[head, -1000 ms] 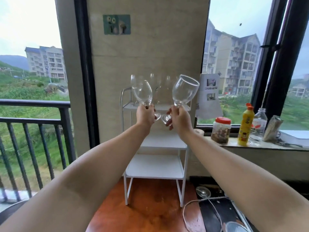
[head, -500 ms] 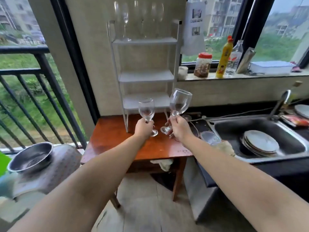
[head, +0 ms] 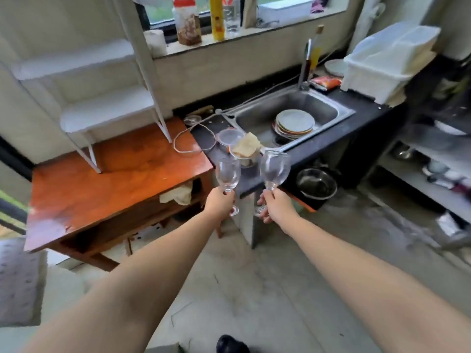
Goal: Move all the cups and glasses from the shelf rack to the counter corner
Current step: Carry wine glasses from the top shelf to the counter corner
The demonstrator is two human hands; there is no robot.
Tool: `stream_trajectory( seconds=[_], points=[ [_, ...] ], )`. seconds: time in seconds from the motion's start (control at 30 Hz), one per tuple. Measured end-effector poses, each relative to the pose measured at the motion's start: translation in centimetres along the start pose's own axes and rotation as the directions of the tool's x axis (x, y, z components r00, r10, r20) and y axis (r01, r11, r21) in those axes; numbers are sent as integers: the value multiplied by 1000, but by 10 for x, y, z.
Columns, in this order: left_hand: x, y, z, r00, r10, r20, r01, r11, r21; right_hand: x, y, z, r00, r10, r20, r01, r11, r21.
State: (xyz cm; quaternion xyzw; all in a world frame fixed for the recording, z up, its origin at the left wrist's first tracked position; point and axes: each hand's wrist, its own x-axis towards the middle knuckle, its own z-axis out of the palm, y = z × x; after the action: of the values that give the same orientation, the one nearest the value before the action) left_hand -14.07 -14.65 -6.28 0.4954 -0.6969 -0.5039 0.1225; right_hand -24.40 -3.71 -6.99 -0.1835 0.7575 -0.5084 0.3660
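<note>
While each grip [head: 221, 201] [head: 275, 206] pinches a wine glass [head: 228, 174] [head: 275, 169]: black counter [head: 331, 141], wooden table [head: 102, 179].

left hand [head: 219, 202]: curled, gripping | right hand [head: 277, 206]: curled, gripping | arms outstretched

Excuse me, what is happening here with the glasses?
A person is carrying two clear stemmed wine glasses, one by its stem in each hand. The left hand grips the smaller glass, and the right hand grips the wider glass. Both glasses are held in the air near the end of the dark counter with the steel sink. The white shelf rack stands on the orange-brown wooden table to the left.
</note>
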Motion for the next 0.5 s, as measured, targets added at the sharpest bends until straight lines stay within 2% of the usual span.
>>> stream_trajectory(
  seconds=[0.03,0.23,0.5],
  points=[
    [-11,5,36,997,5,72,-5,1000,3,-12,20,-33,997,36,-62,-34,999,31],
    [-66,18,157,966,-16,257,17,1000,0,-65,88,-143,952,175,-249,-139,978,155],
    [-160,55,303,875,23,484,-66,995,72,-146,162,-281,865,252,-433,-189,965,183]
  ],
)
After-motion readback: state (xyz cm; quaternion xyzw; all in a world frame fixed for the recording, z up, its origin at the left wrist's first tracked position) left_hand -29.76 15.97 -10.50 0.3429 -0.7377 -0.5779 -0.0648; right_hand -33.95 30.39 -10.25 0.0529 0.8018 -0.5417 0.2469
